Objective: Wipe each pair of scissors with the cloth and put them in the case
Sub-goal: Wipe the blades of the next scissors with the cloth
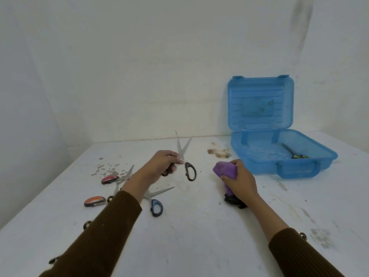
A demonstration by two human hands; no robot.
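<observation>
My left hand (pixel 162 164) holds black-handled scissors (pixel 188 168) near the pivot, blades spread apart and pointing up and away. My right hand (pixel 240 179) grips a bunched purple cloth (pixel 224 169) with a dark end resting on the table. The blue plastic case (pixel 311 166) stands open at the right, lid upright, with one pair of green-handled scissors (pixel 293 152) inside. Three more pairs lie on the table at the left: red-handled scissors (pixel 110 179), orange-handled scissors (pixel 94 200) and blue-handled scissors (pixel 156 206), partly hidden under my left forearm.
The white table (pixel 199 236) carries stains and scattered debris: grey flecks (pixel 105 168) at the back left, a brown smear (pixel 219 152) beside the case, marks at the right. White walls close the back and left sides.
</observation>
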